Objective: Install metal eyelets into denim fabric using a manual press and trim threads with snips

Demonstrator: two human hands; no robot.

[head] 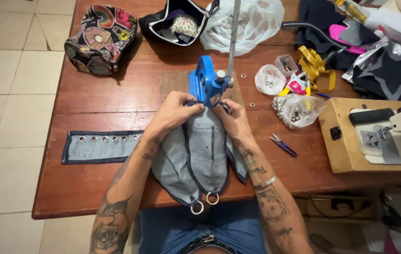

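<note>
A long reddish-brown wooden surface (97, 99) carries everything. At its near edge lies a grey denim piece with dark blue piping and two metal rings (195, 160), its top tucked under a blue hand press with a metal lever (207, 84). The left hand (174, 113) has its grip clamped on the fabric's upper edge left of the press; the right hand (232, 120) pinches the same edge on the other side. A grey denim strip with metal eyelets (99, 146) lies to the left, small purple-handled snips (282, 145) to the right.
</note>
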